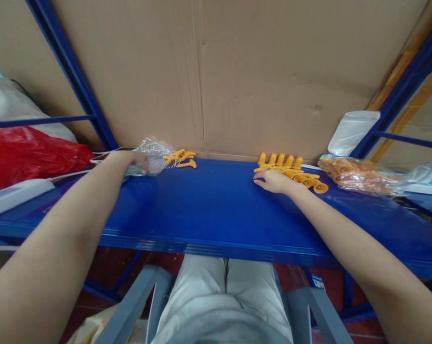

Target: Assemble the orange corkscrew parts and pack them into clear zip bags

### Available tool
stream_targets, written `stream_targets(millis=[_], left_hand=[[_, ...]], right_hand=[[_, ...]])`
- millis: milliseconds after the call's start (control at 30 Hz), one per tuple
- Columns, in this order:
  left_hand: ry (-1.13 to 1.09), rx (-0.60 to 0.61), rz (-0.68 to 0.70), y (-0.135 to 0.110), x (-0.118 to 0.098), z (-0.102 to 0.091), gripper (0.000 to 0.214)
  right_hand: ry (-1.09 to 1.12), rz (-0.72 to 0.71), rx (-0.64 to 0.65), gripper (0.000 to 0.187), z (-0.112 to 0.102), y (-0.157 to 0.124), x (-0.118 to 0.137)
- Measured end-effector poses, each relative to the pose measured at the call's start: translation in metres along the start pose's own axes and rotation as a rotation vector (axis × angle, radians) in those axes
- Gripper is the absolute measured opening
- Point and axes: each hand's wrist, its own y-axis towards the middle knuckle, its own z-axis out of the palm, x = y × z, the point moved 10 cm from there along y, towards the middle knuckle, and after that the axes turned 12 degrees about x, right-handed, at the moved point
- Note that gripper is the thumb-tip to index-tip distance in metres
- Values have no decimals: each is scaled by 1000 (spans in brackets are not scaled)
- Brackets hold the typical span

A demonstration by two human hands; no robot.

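Note:
At the back left of the blue table, my left hand [141, 162] is closed on the edge of a crinkled clear plastic bag [156, 155]; its fingertips are partly hidden. Right beside the bag lie several small orange branched plastic pieces [180, 155] and one hammer-shaped orange piece [188, 164]. On the other side, my right hand [271, 180] rests low over the table, thumb and forefinger a little apart. It is at the near edge of a row of orange sticks [273, 168]. Orange cone-shaped cups [307, 182] lie beside it, and several orange pegs [280, 159] stand behind.
A filled clear bag of orange parts [355, 174] lies at the right, below a white packet [354, 131]. A red plastic bag [33, 155] and a white power strip [18, 195] are at the left. Blue frame posts [72, 71] and a cardboard wall [237, 76] bound the table [209, 210].

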Motion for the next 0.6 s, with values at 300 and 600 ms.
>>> stream_targets(millis=[300, 600], left_hand=[[204, 58, -44, -2, -5, -2, 16], [188, -174, -185, -42, -21, -43, 41]], right_hand=[[5, -6, 6, 29, 0, 0, 0], [23, 1, 15, 27, -2, -2, 2]])
